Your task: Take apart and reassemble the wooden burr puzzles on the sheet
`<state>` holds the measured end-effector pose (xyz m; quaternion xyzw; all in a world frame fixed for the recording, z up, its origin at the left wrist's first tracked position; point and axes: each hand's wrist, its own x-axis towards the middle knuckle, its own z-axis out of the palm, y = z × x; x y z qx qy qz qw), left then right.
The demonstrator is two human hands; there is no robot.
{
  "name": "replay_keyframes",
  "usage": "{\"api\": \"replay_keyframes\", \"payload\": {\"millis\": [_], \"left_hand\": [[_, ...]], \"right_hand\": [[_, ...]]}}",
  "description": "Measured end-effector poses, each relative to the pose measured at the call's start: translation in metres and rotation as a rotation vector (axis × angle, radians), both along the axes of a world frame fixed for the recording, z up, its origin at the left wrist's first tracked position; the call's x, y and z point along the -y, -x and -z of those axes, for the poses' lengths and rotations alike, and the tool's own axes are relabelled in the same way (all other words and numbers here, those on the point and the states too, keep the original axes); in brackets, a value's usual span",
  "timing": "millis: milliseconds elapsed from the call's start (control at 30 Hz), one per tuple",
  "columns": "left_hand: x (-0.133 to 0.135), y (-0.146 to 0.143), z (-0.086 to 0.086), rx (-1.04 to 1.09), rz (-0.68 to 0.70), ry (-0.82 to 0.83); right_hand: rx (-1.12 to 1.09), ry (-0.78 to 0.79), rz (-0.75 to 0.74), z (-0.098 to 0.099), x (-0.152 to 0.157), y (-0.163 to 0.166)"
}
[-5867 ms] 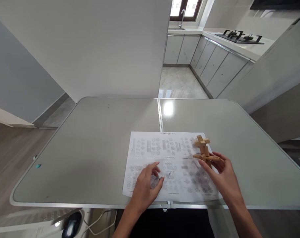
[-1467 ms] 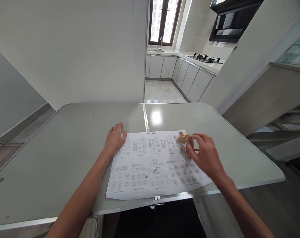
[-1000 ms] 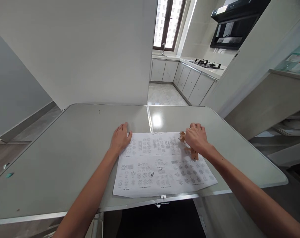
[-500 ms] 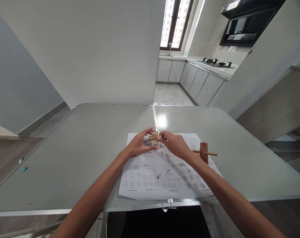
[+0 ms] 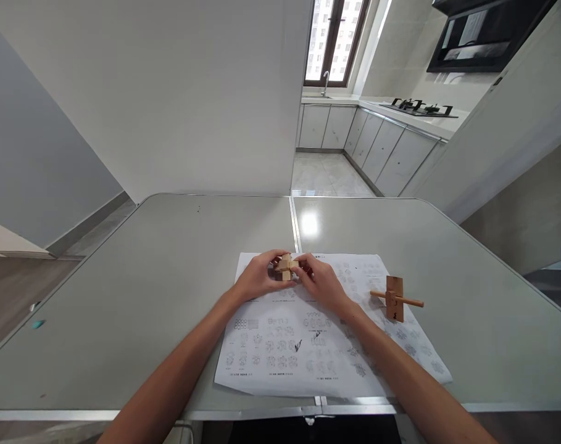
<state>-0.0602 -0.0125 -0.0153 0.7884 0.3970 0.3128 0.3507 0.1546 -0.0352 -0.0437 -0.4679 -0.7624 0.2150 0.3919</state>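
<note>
A small interlocking wooden puzzle [image 5: 286,267] of pale blocks is held just above a printed paper sheet [image 5: 280,345]. My left hand [image 5: 258,276] grips it from the left, fingers at its far side and thumb at its near edge. From the right, my right hand [image 5: 321,282] pinches the puzzle's right end between thumb and fingers. Some of the block shapes are hidden by the fingertips. To the right of my right forearm, a brown wooden piece with a flat plate and a rod through it [image 5: 394,298] rests on the paper's right side.
The sheet carries rows of printed diagrams and black pen ticks. It lies on a grey folding table [image 5: 123,296] with a metal seam across the middle. A small teal object [image 5: 38,324] is near the table's left edge. Beyond stand a wall and kitchen counters [image 5: 395,148].
My left fingers have closed in around the puzzle, where they were spread wider before. The puzzle has turned a little in my hands. The whole view has shifted slightly.
</note>
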Motion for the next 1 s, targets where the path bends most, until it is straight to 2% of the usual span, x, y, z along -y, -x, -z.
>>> {"api": "replay_keyframes", "payload": {"millis": [267, 467, 633, 1000], "left_hand": [[0.000, 0.001, -0.002, -0.061, -0.029, -0.093], [-0.001, 0.003, -0.008, -0.002, 0.003, 0.045], [-0.001, 0.003, -0.013, 0.060, -0.016, 0.176], [-0.006, 0.007, -0.008, 0.076, -0.015, 0.198]], "right_hand": [[-0.124, 0.072, -0.005, -0.001, 0.004, 0.004], [-0.064, -0.034, -0.101, -0.002, 0.005, -0.001], [-0.048, -0.091, -0.110, -0.006, 0.005, -0.001], [-0.094, -0.075, -0.053, -0.006, 0.005, -0.003]]}}
